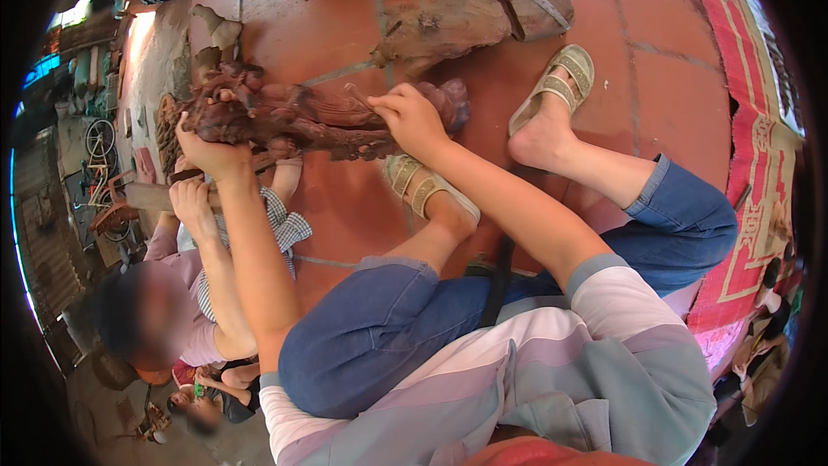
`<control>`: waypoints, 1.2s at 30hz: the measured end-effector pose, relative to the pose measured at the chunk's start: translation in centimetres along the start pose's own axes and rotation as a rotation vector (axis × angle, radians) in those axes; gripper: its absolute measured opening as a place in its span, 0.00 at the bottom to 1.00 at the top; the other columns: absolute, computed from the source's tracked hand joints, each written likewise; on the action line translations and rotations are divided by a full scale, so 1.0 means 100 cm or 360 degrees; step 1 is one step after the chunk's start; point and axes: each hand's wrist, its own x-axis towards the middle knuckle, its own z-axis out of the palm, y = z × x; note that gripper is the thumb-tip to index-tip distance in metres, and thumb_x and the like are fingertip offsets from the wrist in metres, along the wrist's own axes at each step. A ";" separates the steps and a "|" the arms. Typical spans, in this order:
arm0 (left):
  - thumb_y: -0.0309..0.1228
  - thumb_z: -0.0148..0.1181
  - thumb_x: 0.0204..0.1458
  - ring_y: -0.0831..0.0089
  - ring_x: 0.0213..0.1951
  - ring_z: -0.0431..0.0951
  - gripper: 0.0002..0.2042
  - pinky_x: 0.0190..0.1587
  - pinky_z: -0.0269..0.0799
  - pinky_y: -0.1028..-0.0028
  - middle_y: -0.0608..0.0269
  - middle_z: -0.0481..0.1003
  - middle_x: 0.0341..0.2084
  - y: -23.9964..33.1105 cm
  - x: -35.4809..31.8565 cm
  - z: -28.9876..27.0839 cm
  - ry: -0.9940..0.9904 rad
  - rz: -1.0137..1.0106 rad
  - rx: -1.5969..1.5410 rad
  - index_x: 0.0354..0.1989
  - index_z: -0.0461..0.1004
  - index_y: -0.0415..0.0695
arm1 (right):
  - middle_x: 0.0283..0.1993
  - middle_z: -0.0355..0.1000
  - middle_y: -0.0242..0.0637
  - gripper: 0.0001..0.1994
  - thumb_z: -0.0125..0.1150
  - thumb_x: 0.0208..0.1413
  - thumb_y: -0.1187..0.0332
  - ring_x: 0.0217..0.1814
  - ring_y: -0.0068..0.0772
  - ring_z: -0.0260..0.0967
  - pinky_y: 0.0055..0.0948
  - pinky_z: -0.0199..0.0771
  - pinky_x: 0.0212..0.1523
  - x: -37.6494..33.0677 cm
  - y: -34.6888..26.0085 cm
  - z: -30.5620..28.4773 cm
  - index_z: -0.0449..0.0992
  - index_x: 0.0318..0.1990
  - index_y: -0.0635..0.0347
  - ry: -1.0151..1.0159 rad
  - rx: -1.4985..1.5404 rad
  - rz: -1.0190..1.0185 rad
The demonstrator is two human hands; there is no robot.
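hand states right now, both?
Left hand: closed on the wood carving, at its left end.
Right hand: fingers curled over the carving; can't tell whether they pinch anything.

Carved wooden piece (297,121), dark reddish-brown, long and irregular, positioned lengthwise left to right above the red tiled floor (341,207); whether its underside touches the tiles cannot be told. Left end broad and knotted, deeply cut into lumps and hollows; middle runs in long flowing ridges and grooves with a ragged near edge; right end rounded, smoother, with a purplish sheen. Slim brownish strip (354,91) stands out along the far side, unclear whether part of the carving or separate.
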 end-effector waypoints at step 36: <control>0.37 0.40 0.55 0.63 0.35 0.76 0.15 0.41 0.73 0.65 0.55 0.74 0.34 -0.014 -0.029 0.009 0.0236 0.0313 -0.0004 0.38 0.70 0.40 | 0.34 0.70 0.37 0.09 0.60 0.51 0.61 0.37 0.41 0.69 0.33 0.68 0.37 0.021 -0.003 -0.019 0.80 0.35 0.53 -0.0165 -0.0232 -0.0114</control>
